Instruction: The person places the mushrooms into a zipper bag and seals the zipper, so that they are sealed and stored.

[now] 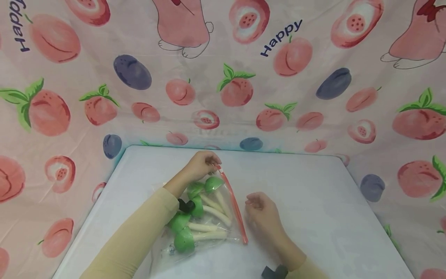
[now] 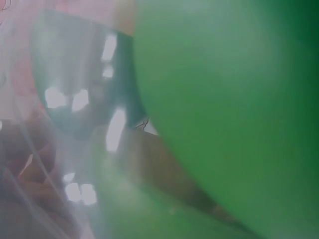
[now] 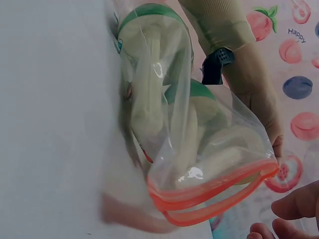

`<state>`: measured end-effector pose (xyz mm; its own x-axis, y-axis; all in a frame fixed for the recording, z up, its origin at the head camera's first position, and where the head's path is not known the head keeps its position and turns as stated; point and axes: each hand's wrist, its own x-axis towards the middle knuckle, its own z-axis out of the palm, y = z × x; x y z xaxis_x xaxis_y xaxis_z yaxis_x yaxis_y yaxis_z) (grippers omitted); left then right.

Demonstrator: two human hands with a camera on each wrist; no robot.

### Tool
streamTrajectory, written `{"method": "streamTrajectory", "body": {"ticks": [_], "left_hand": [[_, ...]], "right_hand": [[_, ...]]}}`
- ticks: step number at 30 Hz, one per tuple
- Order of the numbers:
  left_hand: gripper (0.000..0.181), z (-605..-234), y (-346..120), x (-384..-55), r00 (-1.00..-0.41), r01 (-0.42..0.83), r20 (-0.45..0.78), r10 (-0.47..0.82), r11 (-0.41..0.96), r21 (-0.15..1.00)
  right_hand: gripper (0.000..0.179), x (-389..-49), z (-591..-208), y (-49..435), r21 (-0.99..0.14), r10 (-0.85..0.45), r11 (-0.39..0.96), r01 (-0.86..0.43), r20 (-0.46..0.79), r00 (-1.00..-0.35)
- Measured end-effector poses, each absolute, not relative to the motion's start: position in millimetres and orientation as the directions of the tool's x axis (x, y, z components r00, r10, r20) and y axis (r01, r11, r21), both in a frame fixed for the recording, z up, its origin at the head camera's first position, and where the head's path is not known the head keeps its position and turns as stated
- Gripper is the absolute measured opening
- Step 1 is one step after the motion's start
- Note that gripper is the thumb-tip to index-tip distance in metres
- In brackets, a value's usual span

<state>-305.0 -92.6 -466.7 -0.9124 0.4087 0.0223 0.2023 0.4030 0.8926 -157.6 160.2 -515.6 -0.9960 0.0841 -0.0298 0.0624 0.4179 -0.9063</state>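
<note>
A clear zip bag (image 1: 234, 229) lies on the white table, holding several mushroom-shaped pieces (image 1: 184, 240) with green caps and pale stems. My left hand (image 1: 201, 167) pinches the far corner of the bag at the end of its red zip strip (image 1: 234, 198). In the right wrist view the two red strips (image 3: 199, 216) stand apart at the mouth. My right hand (image 1: 263, 213) hovers to the right of the strip, fingers loosely bent, holding nothing. Green caps (image 2: 224, 99) behind shiny plastic fill most of the left wrist view.
The white table (image 1: 313, 201) ends at a back edge against a fruit-printed cloth (image 1: 209, 77), which also rises on both sides. A black wrist camera (image 1: 186, 206) on the left arm overlaps the bag in the head view.
</note>
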Motion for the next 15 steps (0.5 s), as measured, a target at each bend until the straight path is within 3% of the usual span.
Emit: {"method": "streamTrajectory", "body": {"ticks": [15], "left_hand": [[0.018,-466,-86,-300,-0.897,0.214,0.017,0.443,0.4,0.891]], "right_hand": [[0.024,-186,-503,150,-0.89,0.079,0.456,0.0,0.04,-0.996]]}}
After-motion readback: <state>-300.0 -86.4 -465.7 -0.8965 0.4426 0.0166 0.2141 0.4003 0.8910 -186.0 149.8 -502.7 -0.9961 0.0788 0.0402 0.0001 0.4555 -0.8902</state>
